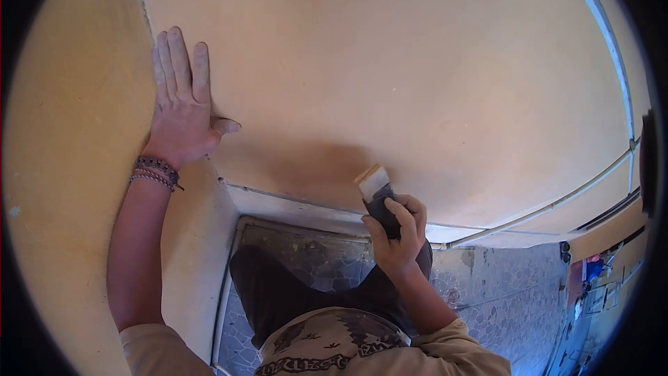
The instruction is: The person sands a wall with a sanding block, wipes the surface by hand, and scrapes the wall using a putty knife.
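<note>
My left hand point(182, 101) lies flat against the yellow-orange wall point(417, 63) near the inside corner, fingers stretched upward and thumb out to the side. Dust coats its fingertips, and bracelets point(157, 170) circle the wrist. In my right hand point(400, 240) is a sanding block point(374, 181), a pale wooden block with dark sandpaper around its lower part. My thumb and fingers grip that dark part. The block's bare end points up and left, close to the lower part of the wall.
A side wall point(66, 132) meets this one at the left. Along the base runs a pale ledge point(306, 210), above a stone-patterned floor point(487, 285). A light strip point(605, 21) crosses the wall at right. Colourful items point(593, 267) sit far right.
</note>
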Tool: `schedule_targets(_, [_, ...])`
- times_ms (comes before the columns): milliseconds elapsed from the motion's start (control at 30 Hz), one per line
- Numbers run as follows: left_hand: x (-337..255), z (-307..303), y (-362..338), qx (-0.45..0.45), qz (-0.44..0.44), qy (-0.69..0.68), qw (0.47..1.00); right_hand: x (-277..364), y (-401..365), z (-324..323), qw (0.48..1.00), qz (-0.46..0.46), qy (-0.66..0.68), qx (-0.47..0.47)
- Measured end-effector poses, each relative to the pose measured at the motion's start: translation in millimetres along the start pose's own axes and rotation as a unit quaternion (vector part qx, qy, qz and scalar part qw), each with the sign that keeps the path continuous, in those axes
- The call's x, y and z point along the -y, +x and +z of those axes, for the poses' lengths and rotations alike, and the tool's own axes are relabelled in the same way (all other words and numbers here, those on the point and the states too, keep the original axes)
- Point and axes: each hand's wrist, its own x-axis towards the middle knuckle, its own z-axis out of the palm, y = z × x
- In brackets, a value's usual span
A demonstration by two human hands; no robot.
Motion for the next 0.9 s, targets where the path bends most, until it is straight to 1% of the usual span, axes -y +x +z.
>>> schedule_targets(67, [-1,0,-1,0.013,-0.006,0.003,1.000,9,6,-3,0.999,0.039,0.030,-0.020])
schedule_targets(167, [0,-1,1,0.019,-0.012,0.005,1.000,13,25,-6,0.996,0.059,0.072,-0.011])
schedule_targets(267, [-1,-2,0,0.018,-0.010,0.000,1.000,23,56,-2,0.998,-0.054,0.005,-0.028])
schedule_targets(467, [0,-3,0,0.017,-0.008,-0.008,1.000,53,146,-12,0.975,-0.202,-0.079,-0.036])
schedule_targets(533, [-1,-2,0,0.012,-0.011,-0.019,1.000,56,167,-17,0.968,-0.229,-0.101,-0.033])
schedule_targets(633, [1,-1,0,0.000,-0.015,-0.041,0.999,68,178,-25,0.966,-0.228,-0.119,-0.002])
schedule_targets(767, [-1,-1,-1,0.009,-0.017,-0.037,0.999,89,182,-31,0.972,-0.177,-0.150,0.044])
schedule_targets(900, [-1,0,-2,0.018,-0.021,-0.036,0.999,84,180,-33,0.973,-0.175,-0.143,0.049])
